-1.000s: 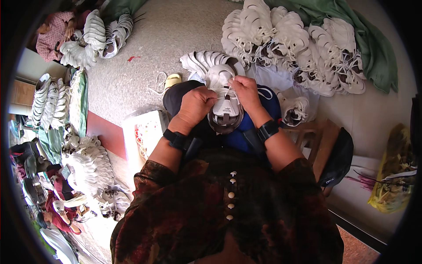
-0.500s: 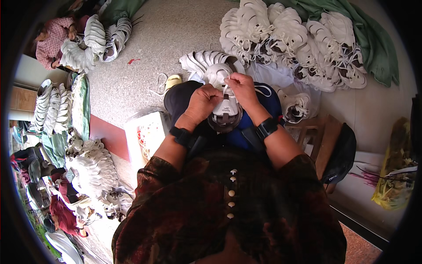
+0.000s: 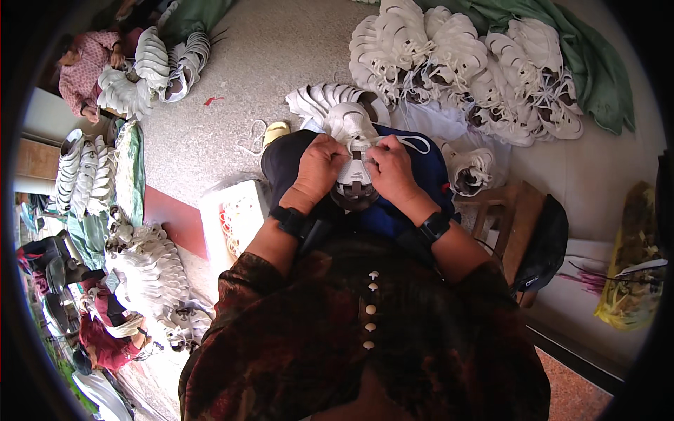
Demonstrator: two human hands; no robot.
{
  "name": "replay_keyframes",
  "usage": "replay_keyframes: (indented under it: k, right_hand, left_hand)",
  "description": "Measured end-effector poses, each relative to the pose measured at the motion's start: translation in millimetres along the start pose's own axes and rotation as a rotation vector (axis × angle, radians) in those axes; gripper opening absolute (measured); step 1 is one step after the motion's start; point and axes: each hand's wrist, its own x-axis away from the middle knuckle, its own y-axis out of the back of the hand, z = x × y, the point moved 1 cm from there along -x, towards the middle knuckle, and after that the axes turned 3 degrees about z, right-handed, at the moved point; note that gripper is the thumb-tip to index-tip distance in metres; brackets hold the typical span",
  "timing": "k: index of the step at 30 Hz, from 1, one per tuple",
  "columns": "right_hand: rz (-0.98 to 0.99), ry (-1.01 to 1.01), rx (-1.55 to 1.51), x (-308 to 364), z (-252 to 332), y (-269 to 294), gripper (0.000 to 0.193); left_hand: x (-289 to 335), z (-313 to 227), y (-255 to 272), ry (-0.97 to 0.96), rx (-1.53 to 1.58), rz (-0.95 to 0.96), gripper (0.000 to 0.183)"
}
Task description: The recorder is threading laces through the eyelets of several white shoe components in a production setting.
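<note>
A white shoe upper (image 3: 347, 123) with a pale tongue (image 3: 355, 170) lies across my lap, its toe pointing away from me. My left hand (image 3: 321, 168) is closed, with its fingertips pinching at the left edge of the lacing opening. On the opposite edge, my right hand (image 3: 394, 170) is closed in a pinch on a shoelace. A white lace loop (image 3: 415, 144) sticks out past that hand, over the blue cloth (image 3: 421, 186) on my lap. What lies between my left fingertips is too small to make out.
More white shoe uppers (image 3: 326, 102) lie just beyond my knees. A large heap of them (image 3: 449, 63) stands at the far right beside green cloth (image 3: 597, 77). To my left are a white box (image 3: 235, 217) and a yellow slipper (image 3: 276, 132). A person (image 3: 88, 67) sits far left.
My right hand has come down toward me, from above the shoe to the right edge of its opening. My left hand has shifted slightly left.
</note>
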Motion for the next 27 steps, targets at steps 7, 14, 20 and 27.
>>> replay_keyframes:
  k: [7, 14, 20, 27]
  right_hand:
    - [-0.046, 0.018, -0.065, -2.2, -11.9, -12.1, 0.015]
    - [0.007, 0.123, 0.107, -6.7, -6.4, 13.9, 0.009]
    - [0.114, -0.232, -0.504, -4.7, -23.0, 29.2, 0.005]
    - [0.058, -0.459, -1.648, -14.6, -7.7, 2.5, 0.002]
  left_hand:
    - [-3.8, 2.0, -6.5, -0.074, -0.138, 0.019, 0.007]
    - [-4.5, -11.3, -3.5, -0.006, -0.193, -0.043, 0.009]
    - [-7.0, 5.3, -18.7, 0.1, 0.133, -0.111, 0.01]
    - [-10.0, -16.7, 1.0, 0.432, 1.21, -0.282, 0.015]
